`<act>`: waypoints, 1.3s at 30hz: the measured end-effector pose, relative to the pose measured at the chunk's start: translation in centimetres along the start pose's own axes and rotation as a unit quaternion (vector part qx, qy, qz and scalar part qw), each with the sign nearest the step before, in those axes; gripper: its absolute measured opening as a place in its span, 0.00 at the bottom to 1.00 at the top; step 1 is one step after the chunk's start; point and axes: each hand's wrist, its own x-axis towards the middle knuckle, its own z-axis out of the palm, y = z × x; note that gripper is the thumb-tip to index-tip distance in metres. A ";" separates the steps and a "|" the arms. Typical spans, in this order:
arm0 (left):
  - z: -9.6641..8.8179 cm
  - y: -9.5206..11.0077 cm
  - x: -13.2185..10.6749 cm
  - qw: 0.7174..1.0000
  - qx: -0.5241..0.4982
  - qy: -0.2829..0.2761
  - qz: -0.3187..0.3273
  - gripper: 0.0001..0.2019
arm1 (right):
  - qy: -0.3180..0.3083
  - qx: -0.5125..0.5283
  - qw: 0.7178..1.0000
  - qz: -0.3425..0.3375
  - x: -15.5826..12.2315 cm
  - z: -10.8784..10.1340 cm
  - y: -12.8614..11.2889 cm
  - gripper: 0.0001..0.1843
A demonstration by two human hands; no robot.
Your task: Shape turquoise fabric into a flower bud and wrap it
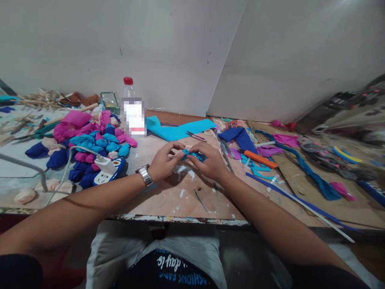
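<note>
Both of my hands meet over the middle of the table, closed on a small crumpled piece of blue crepe paper (187, 152). My left hand (165, 161), with a metal watch on its wrist, pinches the left end between thumb and fingers. From the other side my right hand (209, 159) grips the same piece, covering much of it. Just beyond them a wide light-blue strip (180, 131) lies flat, with small pink-handled snips (197, 136) at its edge.
Left of my hands is a heap of pink and blue paper buds (87, 140) beside a power strip (108, 170). A red-capped bottle (130, 108) stands behind. At right lie an orange cutter (260, 159), a dark-blue strip (240, 138) and cardboard (300, 192).
</note>
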 end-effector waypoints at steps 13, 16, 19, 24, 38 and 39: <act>0.0 0.8 -0.1 0.997 -0.027 0.000 -0.067 0.18 | 0.015 -0.004 1.000 -0.014 -0.1 0.2 0.3 0.08; 0.1 0.9 0.0 0.994 -0.066 -0.004 -0.088 0.18 | 0.009 -0.004 1.000 -0.016 -0.1 0.2 0.5 0.07; 0.1 0.8 0.2 0.991 -0.088 -0.002 -0.102 0.18 | 0.001 -0.008 1.000 -0.011 -0.1 0.2 0.4 0.08; 0.1 0.3 0.4 0.991 -0.092 0.010 -0.095 0.14 | 0.031 0.009 0.999 -0.016 0.0 0.0 0.1 0.08; 0.2 0.4 0.3 0.987 -0.122 -0.024 -0.102 0.16 | 0.011 0.013 1.000 -0.025 0.0 0.0 -0.1 0.04; 0.1 0.5 0.3 0.987 -0.119 -0.025 -0.102 0.17 | 0.011 0.013 1.000 -0.025 0.0 0.0 -0.1 0.04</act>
